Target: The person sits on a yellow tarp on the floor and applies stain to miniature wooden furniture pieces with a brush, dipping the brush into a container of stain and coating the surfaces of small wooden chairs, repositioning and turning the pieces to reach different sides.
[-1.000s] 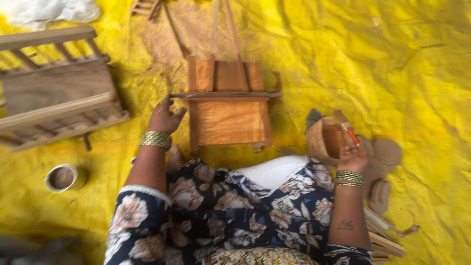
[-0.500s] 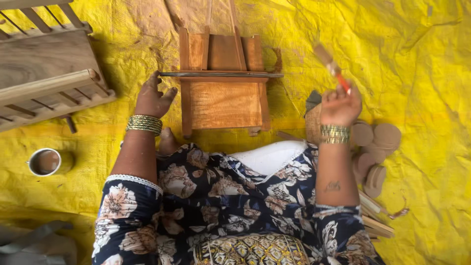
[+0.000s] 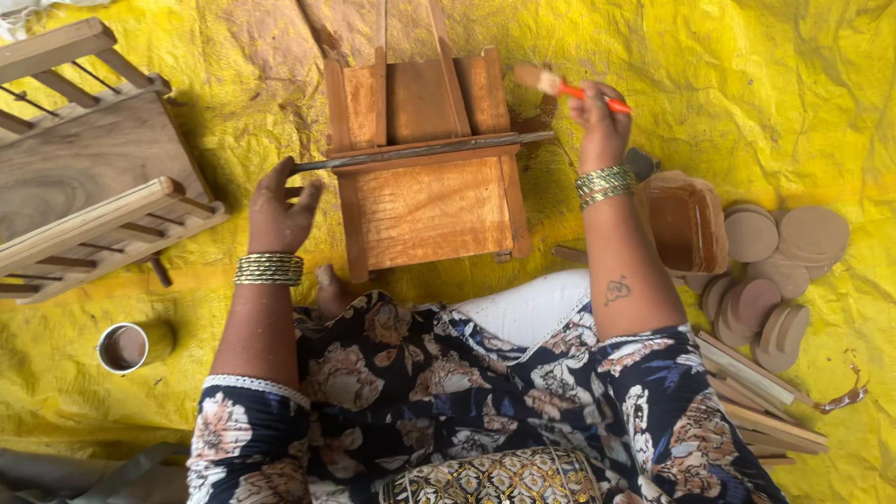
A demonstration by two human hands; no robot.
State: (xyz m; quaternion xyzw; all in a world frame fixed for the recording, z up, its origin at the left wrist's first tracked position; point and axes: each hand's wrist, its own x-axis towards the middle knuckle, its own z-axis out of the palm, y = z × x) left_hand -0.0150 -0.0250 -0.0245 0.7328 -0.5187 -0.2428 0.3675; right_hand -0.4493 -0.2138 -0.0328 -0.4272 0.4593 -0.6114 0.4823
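A small wooden frame, boxy and reddish-brown, lies flat on the yellow sheet right in front of the seated person's knees. A long dark metal rod runs across its middle, sticking out past both sides.

The right hand is raised over the frame's upper right corner, fingers pinched closed around the orange handle of a paintbrush; the bristles point left, just off the frame's right upright. The left hand sits at the rod's left end, fingers curled loosely around or against it; I cannot tell whether it truly grips.

Just right of the frame, partly behind the right forearm, stands a brown container. Beyond that lies a heap of round wooden discs, and nearer the person a bundle of flat wooden strips. On the far left rests a larger wooden rack, with a small tin cup below it.
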